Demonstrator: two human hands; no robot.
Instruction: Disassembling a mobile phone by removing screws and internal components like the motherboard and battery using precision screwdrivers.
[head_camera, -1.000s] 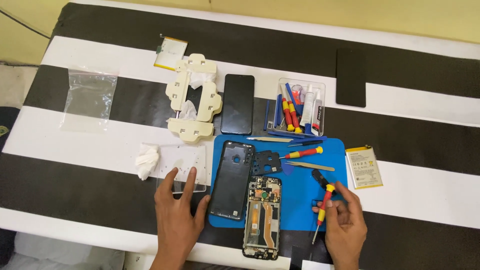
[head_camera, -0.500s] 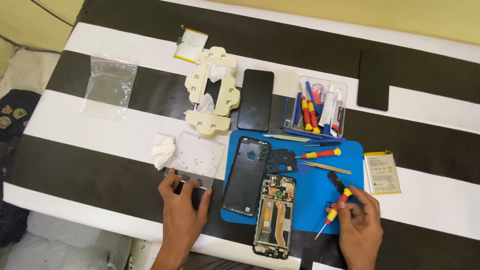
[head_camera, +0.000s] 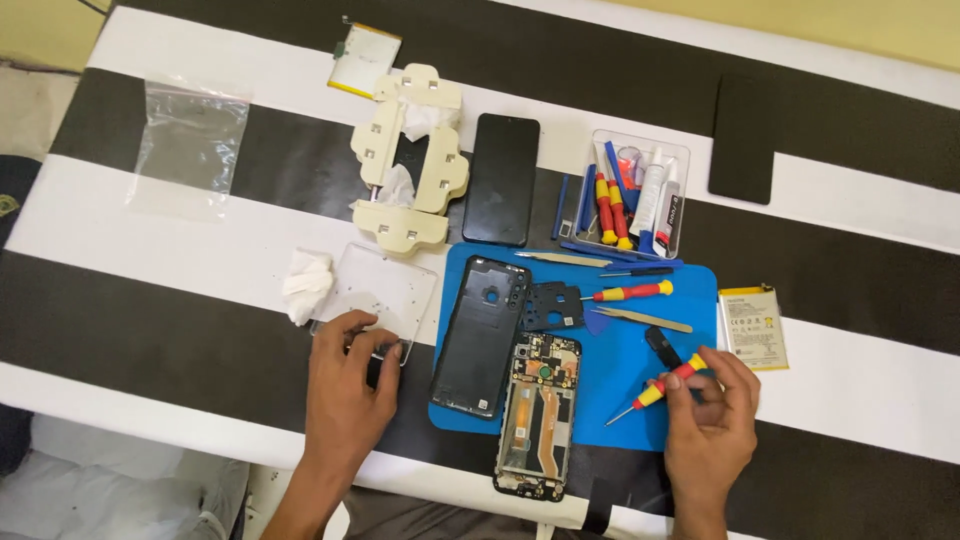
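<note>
My right hand (head_camera: 712, 410) holds a red and yellow screwdriver (head_camera: 660, 388), tip pointing down-left over the blue work mat (head_camera: 620, 400). My left hand (head_camera: 350, 385) rests, fingers curled, on the near edge of a clear plastic lid (head_camera: 385, 285), pinching something small that I cannot make out. Between my hands lie an opened phone body (head_camera: 538, 415) with its circuit board exposed and a dark back cover (head_camera: 482, 335). A small black plate (head_camera: 555, 305) lies on the mat above the phone.
A clear tray of tools (head_camera: 640, 200), tweezers (head_camera: 650, 320), another screwdriver (head_camera: 630, 292), a black screen panel (head_camera: 502, 178), a cream clamp jig (head_camera: 410, 155), two batteries (head_camera: 752, 325) (head_camera: 365, 60), a tissue (head_camera: 307, 285), a plastic bag (head_camera: 190, 140) and a dark panel (head_camera: 742, 138) lie on the striped table (head_camera: 150, 220).
The view has shifted left and closer. My left hand has curled its fingers at the clear lid. My right hand still holds the screwdriver, slightly lower.
</note>
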